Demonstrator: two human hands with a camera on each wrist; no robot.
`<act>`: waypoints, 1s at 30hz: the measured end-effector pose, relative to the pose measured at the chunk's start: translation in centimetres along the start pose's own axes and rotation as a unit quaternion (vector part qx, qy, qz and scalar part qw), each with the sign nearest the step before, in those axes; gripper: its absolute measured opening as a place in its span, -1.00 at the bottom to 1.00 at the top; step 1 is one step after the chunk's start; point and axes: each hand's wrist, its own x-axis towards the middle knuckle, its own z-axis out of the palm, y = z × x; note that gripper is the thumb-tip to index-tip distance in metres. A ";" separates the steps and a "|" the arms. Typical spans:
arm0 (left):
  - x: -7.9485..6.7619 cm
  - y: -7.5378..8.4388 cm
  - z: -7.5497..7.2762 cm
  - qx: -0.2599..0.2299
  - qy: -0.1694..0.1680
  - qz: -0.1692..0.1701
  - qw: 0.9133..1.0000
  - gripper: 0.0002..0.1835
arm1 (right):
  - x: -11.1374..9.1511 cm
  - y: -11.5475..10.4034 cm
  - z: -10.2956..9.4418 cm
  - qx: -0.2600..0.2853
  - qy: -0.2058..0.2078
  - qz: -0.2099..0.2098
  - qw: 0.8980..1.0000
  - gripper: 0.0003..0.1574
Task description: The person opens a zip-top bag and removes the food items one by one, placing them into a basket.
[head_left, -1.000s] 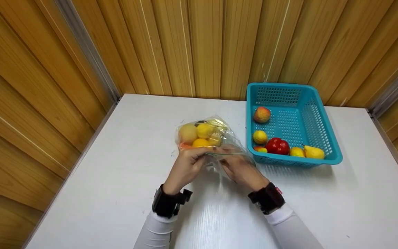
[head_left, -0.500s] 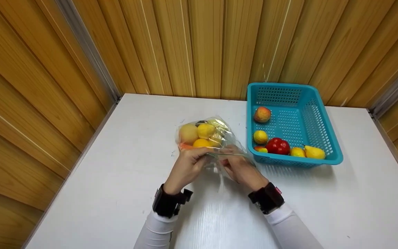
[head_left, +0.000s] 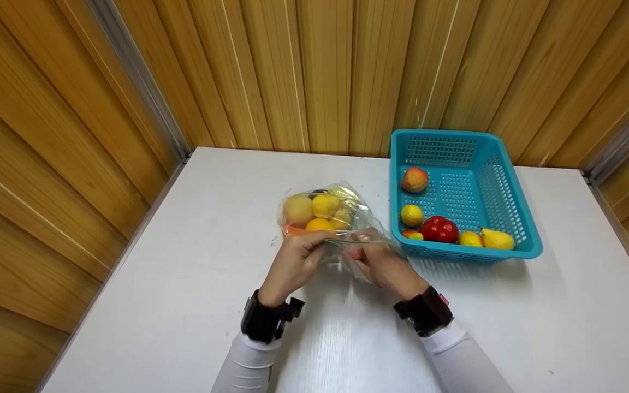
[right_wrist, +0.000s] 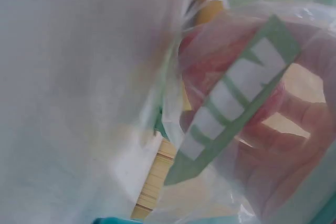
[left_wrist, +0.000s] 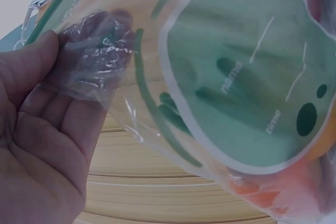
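Left grip [head_left: 295, 261] pinching bag [left_wrist: 236, 72], mouth [head_left: 355, 242] pointing nearward

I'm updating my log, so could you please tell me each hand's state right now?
Left hand: closed, pinching the clear plastic bag near its opening.
Right hand: closed, holding a reddish fruit, seen through the plastic.
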 end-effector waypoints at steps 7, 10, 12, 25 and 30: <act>0.0 0.0 -0.1 0.004 0.012 0.004 1.000 -0.80 | 0.2 -1.1 -1.6 0.026 -0.027 0.041 0.998 -0.55; 0.1 0.1 -0.1 0.003 0.015 0.006 1.000 -0.81 | 0.1 -1.6 -2.3 0.043 -0.035 0.046 0.997 -0.54; 0.1 0.1 -0.1 0.003 0.018 0.007 1.000 -0.80 | 0.1 -1.9 -2.9 0.045 -0.043 0.047 0.997 -0.51; 0.1 0.0 -0.2 -0.004 0.021 0.012 1.000 -0.81 | -0.5 -3.6 -7.5 0.054 -0.093 0.059 0.992 -0.46; 0.2 0.0 -0.2 -0.012 0.018 0.009 1.000 -0.81 | -0.8 -4.7 -8.9 0.036 -0.104 0.079 0.991 -0.43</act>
